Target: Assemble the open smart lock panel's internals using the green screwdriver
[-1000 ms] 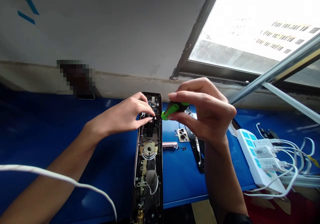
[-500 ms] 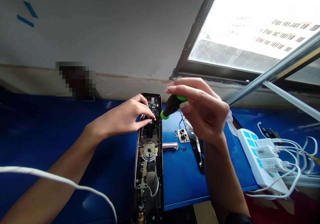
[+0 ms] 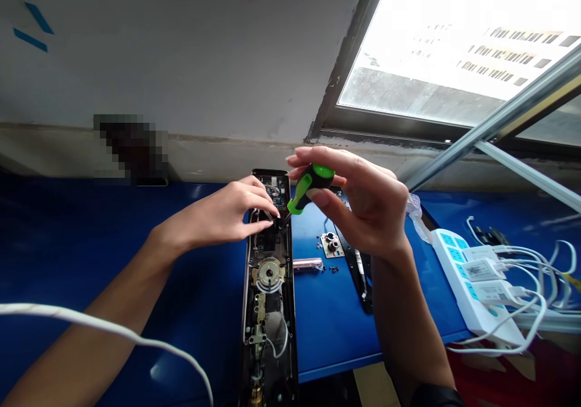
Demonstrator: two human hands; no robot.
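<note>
- Pinching the green-and-black screwdriver [image 3: 305, 190] by its handle, the right hand [image 3: 363, 204] angles the tip down into the open lock body [image 3: 269, 274], which lies lengthwise on the blue surface [image 3: 91, 256].
- Left hand [image 3: 227, 213]: fingers pressed together on the lock's upper interior, beside the tip.
- Risk, as I judge it: the slanted tip could slip off and jab those fingers or the circuit board [image 3: 276, 190].
- Loose screws [image 3: 330, 269] beside the lock could be knocked away by the right wrist.

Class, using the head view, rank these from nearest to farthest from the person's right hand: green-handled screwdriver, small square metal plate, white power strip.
1. green-handled screwdriver: held in the right hand.
2. small square metal plate: just below the hand.
3. white power strip: far right.
</note>
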